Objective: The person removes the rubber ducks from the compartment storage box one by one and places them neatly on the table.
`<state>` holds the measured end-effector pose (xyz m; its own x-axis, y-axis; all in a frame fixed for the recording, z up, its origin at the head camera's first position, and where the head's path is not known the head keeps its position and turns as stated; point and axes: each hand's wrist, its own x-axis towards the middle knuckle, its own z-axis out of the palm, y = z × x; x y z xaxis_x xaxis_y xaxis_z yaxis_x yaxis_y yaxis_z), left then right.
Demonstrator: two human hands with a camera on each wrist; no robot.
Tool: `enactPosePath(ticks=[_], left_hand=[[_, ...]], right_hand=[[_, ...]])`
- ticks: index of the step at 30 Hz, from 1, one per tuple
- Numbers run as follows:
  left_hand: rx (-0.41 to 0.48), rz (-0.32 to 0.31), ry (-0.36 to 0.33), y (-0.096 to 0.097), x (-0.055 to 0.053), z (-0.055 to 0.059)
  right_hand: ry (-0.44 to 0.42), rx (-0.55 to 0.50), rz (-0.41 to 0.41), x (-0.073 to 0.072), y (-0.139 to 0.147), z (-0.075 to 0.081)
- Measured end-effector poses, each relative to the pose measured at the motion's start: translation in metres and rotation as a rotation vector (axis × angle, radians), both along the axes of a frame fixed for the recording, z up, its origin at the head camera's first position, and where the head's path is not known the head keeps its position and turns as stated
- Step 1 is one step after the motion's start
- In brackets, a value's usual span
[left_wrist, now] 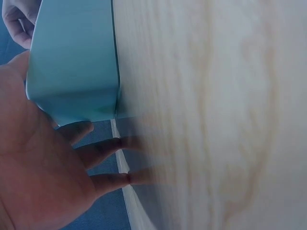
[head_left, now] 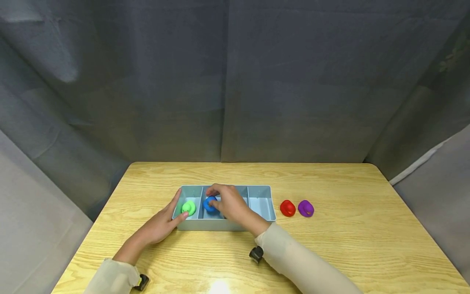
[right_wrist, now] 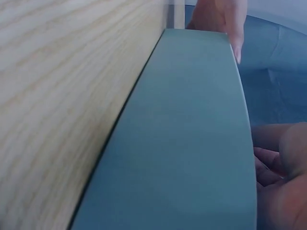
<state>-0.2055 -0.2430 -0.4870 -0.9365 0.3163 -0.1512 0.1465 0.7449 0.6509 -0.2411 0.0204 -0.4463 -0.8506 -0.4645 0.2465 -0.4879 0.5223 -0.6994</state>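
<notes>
A pale blue-grey divided box [head_left: 261,202] lies lengthwise on the table. At its left end, my left hand [head_left: 160,226] rests against the corner, the thumb over the front rim and the other fingers straight along the end wall. The left wrist view shows that hand's fingers [left_wrist: 103,152] spread beside the box. Inside the leftmost compartment sits a small green hat-shaped piece [head_left: 189,207]. My right hand [head_left: 229,203] reaches over the front wall and pinches a blue piece [head_left: 209,204] in the compartment beside it. The right wrist view hides the blue piece behind the box wall.
Right of the box, a red hat-shaped piece [head_left: 288,208] and a purple one [head_left: 306,208] lie side by side on the wooden table [head_left: 349,241]. Grey cloth [head_left: 293,81] hangs behind the table's far edge.
</notes>
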Motion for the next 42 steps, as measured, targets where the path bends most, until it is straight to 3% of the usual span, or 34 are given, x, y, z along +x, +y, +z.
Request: enactPosePath(ticks=[9, 26, 42], left_hand=[[-0.005, 0.000, -0.002, 0.000, 0.000, 0.000], [-0.005, 0.004, 0.004, 0.000, 0.000, -0.001], [-0.007, -0.009, 0.025, -0.001, 0.000, -0.004]], right_hand=[[-0.009, 0.005, -0.019, -0.001, 0.003, 0.008], [-0.072, -0.091, -0.015, 0.001, 0.014, 0.025], [-0.070, -0.142, -0.049, 0.002, 0.034, 0.021]])
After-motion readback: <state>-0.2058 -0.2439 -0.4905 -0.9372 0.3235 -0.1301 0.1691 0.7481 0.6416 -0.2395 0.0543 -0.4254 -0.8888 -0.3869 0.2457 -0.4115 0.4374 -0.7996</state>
